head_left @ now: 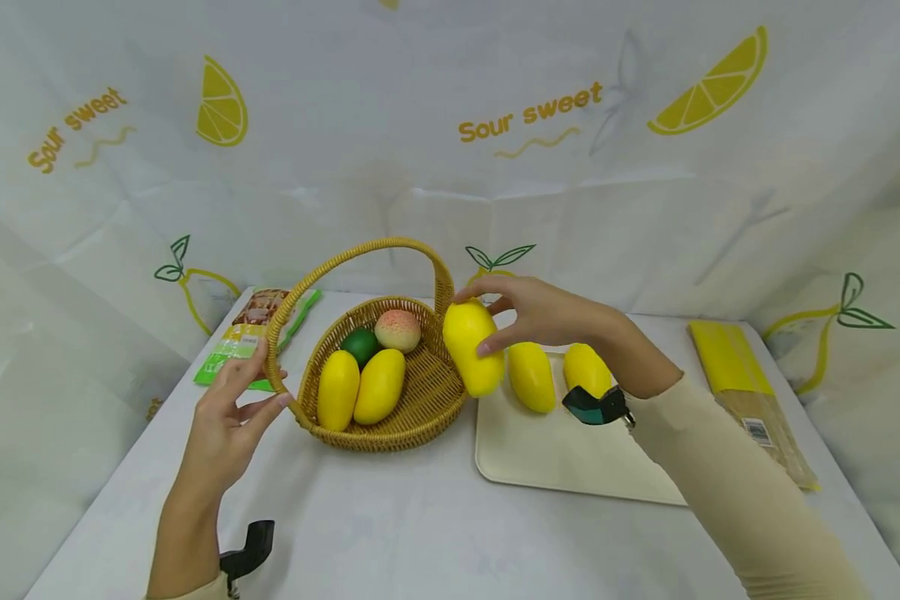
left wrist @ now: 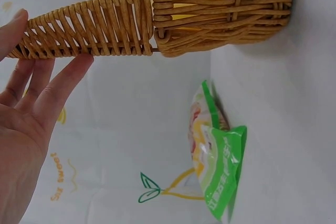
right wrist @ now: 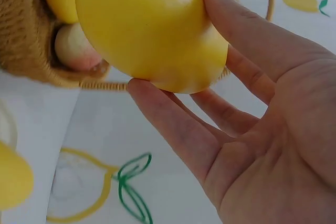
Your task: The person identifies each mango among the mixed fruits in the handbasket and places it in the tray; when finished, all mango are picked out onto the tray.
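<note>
A yellow mango (head_left: 471, 346) is pinched between the thumb and fingers of my right hand (head_left: 528, 312), raised at the right rim of a wicker basket (head_left: 431, 392). My left hand (head_left: 228, 408) grips the left side of the basket's arched handle (head_left: 345, 254); the left wrist view shows thumb and fingers on either side of the woven handle (left wrist: 89, 27). Inside the basket lie two yellow mangoes, one (head_left: 338, 390) beside the other (head_left: 379, 386), a dark green fruit (head_left: 360, 345) and a pinkish peach (head_left: 398, 331). In the right wrist view the held mango (right wrist: 147, 24) partly hides the basket's contents.
Right of the basket a cream tray (head_left: 555, 454) carries two more mangoes, one (head_left: 531, 377) left of the other (head_left: 587, 369). A green snack bag (head_left: 232, 346) lies behind my left hand. Far right is a yellow and brown packet (head_left: 742, 375). A printed white cloth hangs behind.
</note>
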A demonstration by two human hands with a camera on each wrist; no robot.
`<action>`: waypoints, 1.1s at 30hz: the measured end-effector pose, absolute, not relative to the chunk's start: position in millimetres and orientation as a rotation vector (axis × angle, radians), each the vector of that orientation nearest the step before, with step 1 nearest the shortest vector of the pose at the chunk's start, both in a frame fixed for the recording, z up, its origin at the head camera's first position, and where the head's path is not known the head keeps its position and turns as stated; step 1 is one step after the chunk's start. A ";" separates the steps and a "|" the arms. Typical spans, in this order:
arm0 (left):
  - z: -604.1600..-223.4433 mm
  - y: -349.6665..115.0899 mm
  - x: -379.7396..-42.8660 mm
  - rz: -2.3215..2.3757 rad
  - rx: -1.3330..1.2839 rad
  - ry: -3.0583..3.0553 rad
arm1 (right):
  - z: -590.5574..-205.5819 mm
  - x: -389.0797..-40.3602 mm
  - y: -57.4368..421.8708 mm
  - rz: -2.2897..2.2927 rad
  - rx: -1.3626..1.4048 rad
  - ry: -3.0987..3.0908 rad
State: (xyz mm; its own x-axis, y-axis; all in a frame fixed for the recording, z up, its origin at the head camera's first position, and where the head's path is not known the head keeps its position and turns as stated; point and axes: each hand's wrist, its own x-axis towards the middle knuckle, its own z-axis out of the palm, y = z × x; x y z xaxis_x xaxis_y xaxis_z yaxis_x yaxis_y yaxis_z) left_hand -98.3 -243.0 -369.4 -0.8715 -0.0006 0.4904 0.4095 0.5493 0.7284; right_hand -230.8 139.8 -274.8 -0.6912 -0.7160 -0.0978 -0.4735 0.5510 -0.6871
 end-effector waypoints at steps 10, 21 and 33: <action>-369.3 -243.0 -99.8 -1.254 -0.321 -2.359 | -294.6 -229.6 202.9 -0.886 -0.766 2.518; -368.9 -242.3 -98.3 -1.260 -0.308 -2.378 | -301.4 -217.9 257.7 -0.808 -0.653 2.617; -370.2 -243.0 -98.5 -1.269 -0.316 -2.370 | -306.5 -206.0 309.9 -0.784 -0.563 2.683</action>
State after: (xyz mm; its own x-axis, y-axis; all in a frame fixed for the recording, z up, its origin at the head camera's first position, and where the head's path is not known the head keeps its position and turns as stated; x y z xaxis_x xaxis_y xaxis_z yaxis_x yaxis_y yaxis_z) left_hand -98.5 -243.0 -370.2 -0.8809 -0.0027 0.4733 0.3923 0.5551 0.7334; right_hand -206.0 309.9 -306.5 -0.8821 -0.4421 -0.1627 -0.2849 0.7757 -0.5632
